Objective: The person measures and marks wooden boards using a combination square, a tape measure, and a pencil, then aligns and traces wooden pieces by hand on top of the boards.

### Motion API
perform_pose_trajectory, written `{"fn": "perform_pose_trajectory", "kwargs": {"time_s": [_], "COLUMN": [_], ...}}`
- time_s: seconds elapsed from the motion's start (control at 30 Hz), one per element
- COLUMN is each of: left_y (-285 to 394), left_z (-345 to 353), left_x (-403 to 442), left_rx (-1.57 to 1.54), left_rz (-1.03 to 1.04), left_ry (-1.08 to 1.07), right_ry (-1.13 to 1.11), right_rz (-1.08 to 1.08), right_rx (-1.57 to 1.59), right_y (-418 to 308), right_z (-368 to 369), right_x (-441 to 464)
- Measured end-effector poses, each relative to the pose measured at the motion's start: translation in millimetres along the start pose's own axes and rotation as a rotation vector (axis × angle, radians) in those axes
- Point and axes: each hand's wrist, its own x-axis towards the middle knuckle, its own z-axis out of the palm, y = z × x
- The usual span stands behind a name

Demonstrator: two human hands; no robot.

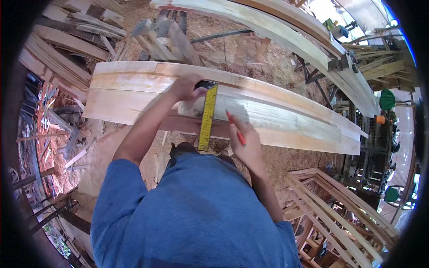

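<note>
My left hand is closed on the black handle of a carpenter's square. The square's yellow ruled blade points back toward my body, lying across the boards and past their near edge. In my right hand is a red pencil, held at a slant to the right of the blade, with its tip apart from it. A pale wooden board lies on top of wider planks in front of me. My left palm hides part of the square's handle.
Stacked lumber stands at the left. Wooden blocks sit beyond the planks, and another long timber runs across the back. At the lower right is a wooden frame. Sawdust covers the ground.
</note>
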Motion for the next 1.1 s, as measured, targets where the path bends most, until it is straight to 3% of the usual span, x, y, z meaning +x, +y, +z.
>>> {"fn": "perform_pose_trajectory", "kwargs": {"time_s": [0.2, 0.4, 0.63, 0.9, 1.1], "left_y": [1.3, 21.7, 10.0, 16.7, 16.8], "left_z": [-12.0, 14.3, 17.8, 10.4, 7.5], "left_x": [-3.5, 2.8, 6.0, 6.8, 6.7], "left_rx": [0.232, 0.270, 0.271, 0.244, 0.212], "left_rz": [-0.071, -0.109, 0.074, 0.100, 0.079], "left_ry": [-0.006, 0.068, 0.058, 0.033, -0.010], "right_ry": [0.071, -0.003, 0.142, 0.142, 0.172], "right_rz": [-0.214, -0.068, -0.082, -0.092, -0.115], "right_rx": [0.230, 0.110, 0.245, 0.323, 0.153], "right_y": [46.2, 42.9, 46.1, 55.6, 62.5], "right_z": [29.5, 51.6, 53.7, 53.0, 58.1], "right_x": [28.2, 33.4, 41.2, 52.2, 62.8]}}
